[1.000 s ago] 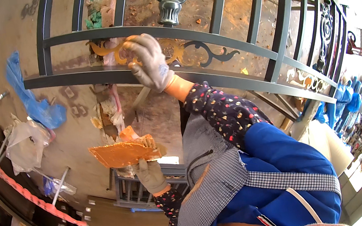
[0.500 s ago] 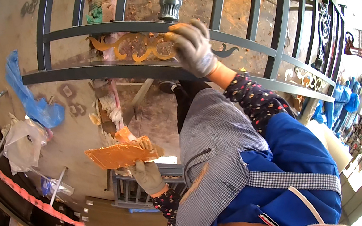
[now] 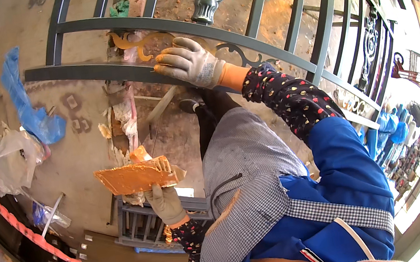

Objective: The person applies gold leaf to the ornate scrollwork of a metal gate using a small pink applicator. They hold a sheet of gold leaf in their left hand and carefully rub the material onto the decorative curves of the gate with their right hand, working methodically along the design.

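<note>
My left hand, in a grey glove, grips a flat board smeared with orange-gold paint; a scrap in the same colour stands on its far edge. My right hand, also gloved, lies at the scroll ornament between two dark grey rails of a metal railing. Its fingers point left, stretched out, with orange-stained tips, and I see nothing held in them. Left of this hand the scroll shows gold; to its right a scroll part is dark. The hand hides the stretch between.
A blue plastic sheet and a clear plastic bag lie at the left. Beyond the bag runs a pink-wrapped bar. A smaller dark grille lies below the board. Railing uprights extend away to the right.
My right hand has moved left along the scroll, and its fingers have straightened from a curl. The left hand still holds the board in nearly the same place. The view has shifted slightly.
</note>
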Demonstrator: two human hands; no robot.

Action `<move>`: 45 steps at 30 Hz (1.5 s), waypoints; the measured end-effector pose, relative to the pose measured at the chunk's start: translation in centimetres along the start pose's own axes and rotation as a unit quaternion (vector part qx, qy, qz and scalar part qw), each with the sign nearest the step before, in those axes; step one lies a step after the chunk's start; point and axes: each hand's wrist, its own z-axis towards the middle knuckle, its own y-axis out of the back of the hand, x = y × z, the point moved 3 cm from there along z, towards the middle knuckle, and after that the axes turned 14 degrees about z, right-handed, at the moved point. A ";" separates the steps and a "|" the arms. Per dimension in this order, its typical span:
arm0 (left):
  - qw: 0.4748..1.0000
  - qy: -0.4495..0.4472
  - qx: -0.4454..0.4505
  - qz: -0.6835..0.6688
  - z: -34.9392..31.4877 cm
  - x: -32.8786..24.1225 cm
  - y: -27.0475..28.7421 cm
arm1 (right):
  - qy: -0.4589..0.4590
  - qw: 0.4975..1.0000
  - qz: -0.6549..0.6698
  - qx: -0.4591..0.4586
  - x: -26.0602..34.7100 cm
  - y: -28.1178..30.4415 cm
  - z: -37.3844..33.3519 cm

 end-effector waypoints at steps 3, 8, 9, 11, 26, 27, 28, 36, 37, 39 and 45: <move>1.000 -0.001 0.002 -0.013 -0.3 0.2 0.7 | 0.008 1.000 0.001 -0.010 -0.4 -0.3 1.7; 1.000 0.005 0.005 -0.012 -1.1 0.5 1.4 | -0.057 0.990 -0.095 -0.081 -3.5 2.3 3.6; 1.000 0.010 0.004 -0.014 -1.3 0.7 2.0 | -0.035 0.992 -0.091 -0.078 -3.0 3.2 3.0; 1.000 0.016 -0.001 -0.011 -1.4 1.0 2.1 | -0.014 0.994 -0.092 -0.050 -2.0 4.3 1.4; 0.999 0.008 -0.003 -0.034 -2.1 1.6 2.0 | 0.008 0.999 -0.026 0.047 0.3 0.9 0.0; 0.999 0.006 -0.011 -0.030 -2.0 1.6 1.9 | 0.009 0.999 -0.024 0.045 0.1 0.7 0.0; 0.999 0.005 -0.019 -0.025 -2.0 1.6 2.0 | 0.009 0.999 -0.022 0.042 0.0 0.6 0.1; 1.000 0.003 -0.001 -0.023 -2.3 1.8 1.9 | 0.032 0.996 -0.028 0.076 0.9 1.8 -2.0; 1.000 0.003 -0.001 -0.020 -2.4 1.8 1.9 | 0.034 0.995 -0.042 0.083 0.4 1.1 -0.8; 1.000 0.002 -0.004 -0.024 -2.5 2.2 2.3 | 0.012 0.997 -0.045 0.060 -0.5 -0.3 1.2; 1.000 0.008 -0.014 -0.013 -2.6 1.7 2.3 | -0.093 0.987 -0.132 0.018 -2.4 4.5 -2.9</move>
